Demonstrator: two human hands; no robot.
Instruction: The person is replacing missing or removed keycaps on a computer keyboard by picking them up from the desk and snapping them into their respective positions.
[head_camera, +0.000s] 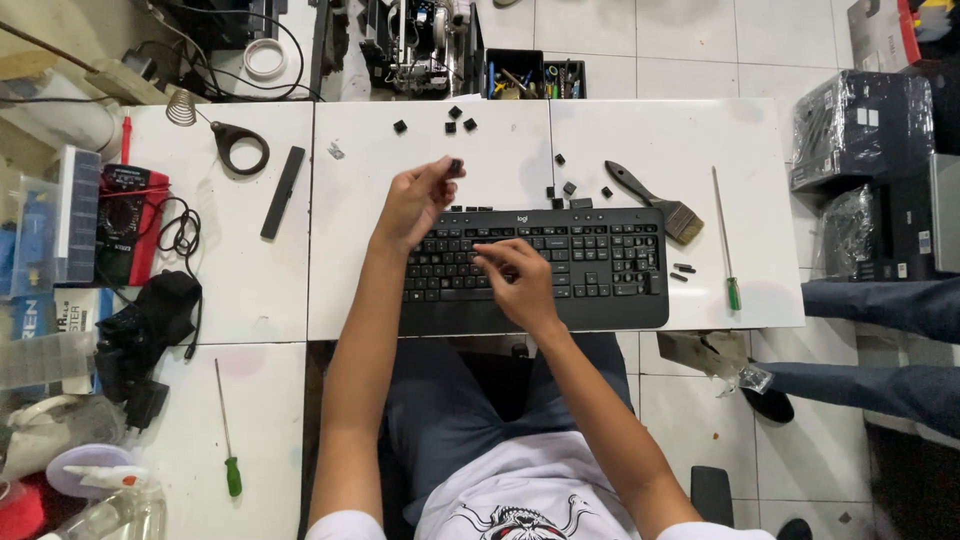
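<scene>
A black keyboard (590, 265) lies on the white table (430, 300) in front of me. My left hand (415, 200) is raised just beyond the keyboard's upper left corner and pinches a small black keycap (456, 165) between its fingertips. My right hand (518, 285) rests over the keyboard's middle rows, fingers curled down onto the keys; whether it holds anything cannot be told. Several loose black keycaps (455, 120) are scattered on the table beyond the keyboard, with more (570, 188) near its top edge.
A paintbrush (655, 200) and a green-handled screwdriver (724, 235) lie right of the keyboard. A black bar (283, 192), a ring tool (240, 145) and a red multimeter (128, 215) sit left. Another screwdriver (226, 430) lies near the front left. Another person's legs (880, 340) are at the right.
</scene>
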